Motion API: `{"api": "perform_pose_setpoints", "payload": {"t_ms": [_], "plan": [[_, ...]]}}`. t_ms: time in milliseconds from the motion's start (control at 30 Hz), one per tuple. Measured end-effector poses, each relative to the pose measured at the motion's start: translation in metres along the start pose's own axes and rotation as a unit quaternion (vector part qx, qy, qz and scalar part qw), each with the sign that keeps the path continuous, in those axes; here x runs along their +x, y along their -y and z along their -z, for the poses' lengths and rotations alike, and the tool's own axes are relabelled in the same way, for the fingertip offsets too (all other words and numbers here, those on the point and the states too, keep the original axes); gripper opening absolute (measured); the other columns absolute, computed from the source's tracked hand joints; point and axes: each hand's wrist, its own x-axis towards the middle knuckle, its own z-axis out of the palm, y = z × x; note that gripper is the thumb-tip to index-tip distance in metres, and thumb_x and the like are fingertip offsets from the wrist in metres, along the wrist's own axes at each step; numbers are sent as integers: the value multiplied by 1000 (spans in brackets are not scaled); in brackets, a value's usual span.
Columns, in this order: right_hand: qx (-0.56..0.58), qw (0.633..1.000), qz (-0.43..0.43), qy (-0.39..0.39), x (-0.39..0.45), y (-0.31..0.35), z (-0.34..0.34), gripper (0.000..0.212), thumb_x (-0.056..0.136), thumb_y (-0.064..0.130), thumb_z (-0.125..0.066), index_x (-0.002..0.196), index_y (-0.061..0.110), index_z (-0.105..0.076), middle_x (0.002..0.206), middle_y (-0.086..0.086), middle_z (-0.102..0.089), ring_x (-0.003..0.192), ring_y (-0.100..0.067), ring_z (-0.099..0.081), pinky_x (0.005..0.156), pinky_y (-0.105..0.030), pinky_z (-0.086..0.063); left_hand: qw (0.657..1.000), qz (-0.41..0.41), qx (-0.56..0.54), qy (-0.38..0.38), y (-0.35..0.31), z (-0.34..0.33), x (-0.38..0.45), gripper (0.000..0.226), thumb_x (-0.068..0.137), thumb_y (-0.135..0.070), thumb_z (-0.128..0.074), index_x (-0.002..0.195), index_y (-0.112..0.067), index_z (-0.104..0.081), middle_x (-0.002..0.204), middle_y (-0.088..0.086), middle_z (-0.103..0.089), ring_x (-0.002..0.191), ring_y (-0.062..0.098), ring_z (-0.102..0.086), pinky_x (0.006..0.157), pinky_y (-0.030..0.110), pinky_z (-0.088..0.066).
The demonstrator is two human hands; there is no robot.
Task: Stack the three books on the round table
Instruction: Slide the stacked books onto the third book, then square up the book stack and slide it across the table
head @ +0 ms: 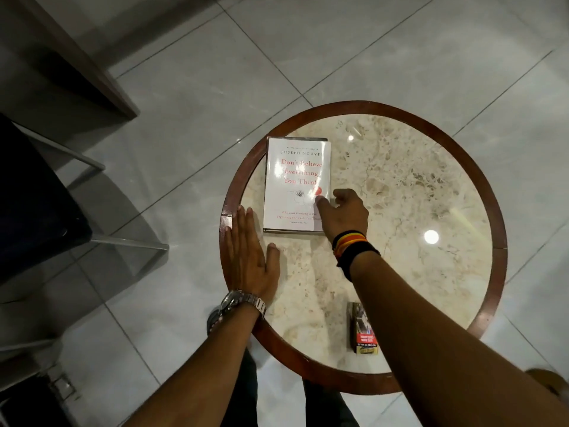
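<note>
At frame centre the white-covered book (295, 184) tops a stack on the round tabletop (400, 186); right hand (346, 214) grip loosely pinches its right edge, left hand (249, 257) lies flat and empty beside it, so squaring edges seemingly remains

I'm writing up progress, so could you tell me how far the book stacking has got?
A stack headed by the white book already lies on the round table; how many books are beneath is unclear. The right hand touches its right edge; the left hand rests flat beside it. Probably only squaring up remains.
</note>
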Motion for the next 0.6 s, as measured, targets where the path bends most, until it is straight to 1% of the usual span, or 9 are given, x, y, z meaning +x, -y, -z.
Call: {"api": "perform_pose_setpoints", "payload": {"t_ms": [67, 133, 167, 233, 333, 400, 467, 533, 600], "plan": [[47, 999, -20, 15, 6, 5, 1, 56, 92, 40, -68, 138, 9, -56, 133, -8, -63, 121, -27, -60, 100, -33, -46, 996, 24, -83, -32, -19, 21, 6, 69, 99, -38, -41, 164, -23, -27, 172, 3, -31, 158, 26, -31, 128, 48, -28], [82, 995, -48, 27, 15, 10, 1, 55, 91, 37, -69, 138, 11, -56, 132, -7, -64, 121, -26, -61, 100, -30, -45, 988, 51, -141, -38, -36, 30, 26, 60, 106, -43, -36, 162, -23, -32, 166, 4, -42, 148, 27, -46, 114, 41, -47], [91, 993, -63, 36, 19, 13, 2, 54, 91, 36, -70, 137, 11, -56, 132, -7, -64, 120, -26, -61, 101, -31, -46, 983, 71, -167, -19, -46, 30, 41, 61, 106, -49, -33, 163, -25, -30, 165, 4, -43, 146, 26, -49, 111, 38, -49], [97, 991, -83, 49, 25, 18, 3, 53, 86, 35, -73, 131, 11, -61, 128, -6, -66, 115, -27, -64, 102, -37, -51, 969, 127, -213, 21, -63, 27, 67, 70, 103, -60, -29, 163, -26, -27, 168, 4, -38, 147, 30, -48, 111, 48, -53], [101, 989, -91, 61, 33, 19, 4, 35, 79, 28, -76, 104, 3, -76, 109, -13, -75, 97, -32, -71, 89, -44, -60, 953, 204, -216, 55, -88, 22, 86, 64, 107, -54, -30, 159, -19, -34, 165, 7, -37, 148, 32, -42, 114, 55, -48], [102, 988, -93, 67, 35, 18, 3, 31, 80, 25, -76, 98, 1, -77, 101, -14, -76, 93, -32, -72, 85, -43, -61, 949, 226, -215, 52, -97, 24, 89, 59, 108, -50, -36, 157, -18, -38, 161, 8, -38, 147, 32, -39, 117, 55, -44], [101, 987, -97, 76, 37, 15, 3, 35, 79, 29, -78, 100, 1, -75, 100, -11, -75, 90, -30, -71, 79, -37, -60, 931, 262, -243, 74, -97, 27, 95, 59, 103, -52, -46, 152, -20, -45, 156, 7, -44, 144, 31, -43, 114, 56, -46], [116, 984, -99, 93, 41, 10, 3, 28, 82, 28, -78, 94, 4, -71, 94, -8, -72, 86, -28, -69, 76, -34, -57, 903, 300, -295, 88, -92, 33, 104, 56, 90, -55, -56, 133, -20, -60, 138, 4, -62, 129, 29, -61, 99, 45, -59], [141, 978, -110, 109, 41, 5, 9, 20, 87, 26, -76, 83, 10, -63, 87, -3, -67, 80, -22, -65, 78, -33, -55, 894, 294, -322, 104, -90, 42, 109, 32, 95, -42, -60, 110, -16, -68, 110, -4, -71, 94, 18, -71, 68, 20, -60]]}}
